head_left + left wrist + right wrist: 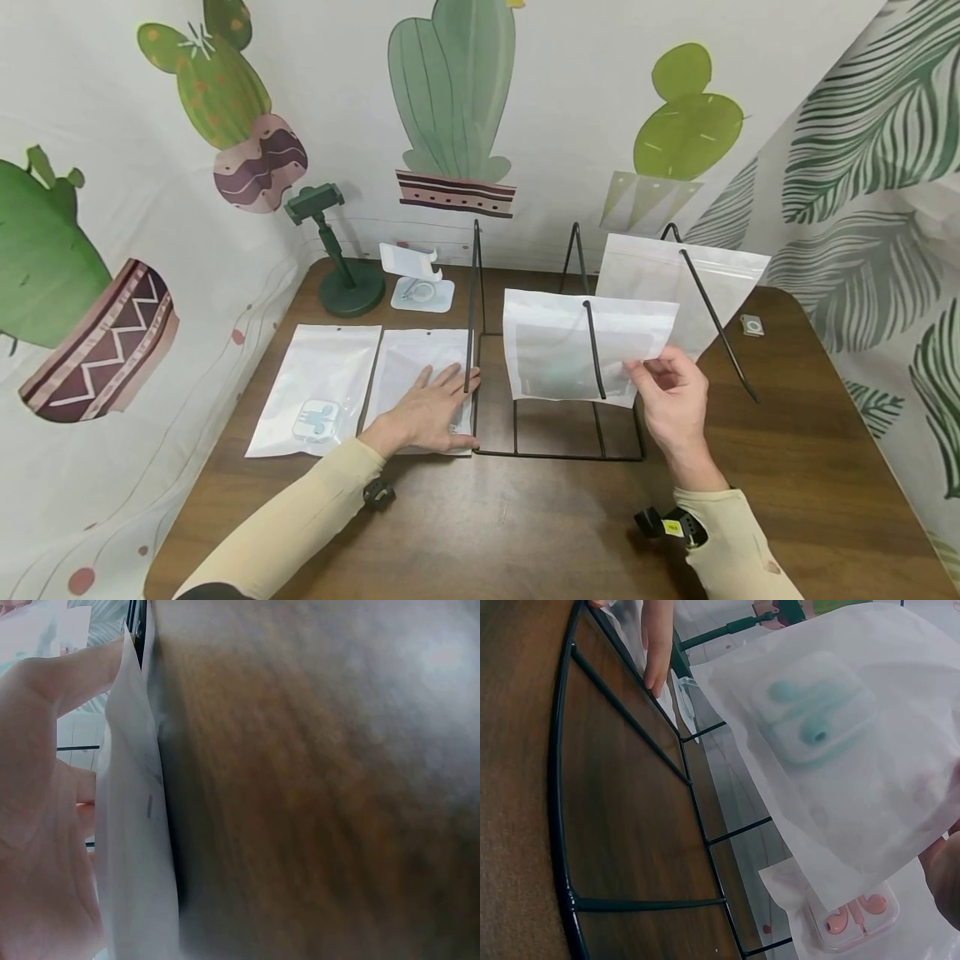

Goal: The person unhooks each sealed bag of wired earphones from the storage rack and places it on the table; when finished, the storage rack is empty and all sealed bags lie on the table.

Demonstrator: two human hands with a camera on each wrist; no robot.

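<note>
While the white pouch (547, 350) hangs by its top edge on the middle prong (594, 346) of the black rack (555, 455), the right hand (671, 400) pinches its lower right corner between thumb and fingers — by far the nearer of the two hands. That prong slopes down towards the bench's (510, 525) front edge, and the pouch's face lies across it; its long axis seems to run downward from the prong, foreshortened from above. Well to its left, the left hand (427, 412) lies spread, pressing on a flat pouch (408, 350), thumb and fingertips at the rack's left side. This flat pouch's long axis runs between the bench's back and front edges — holed end towards the back.
</note>
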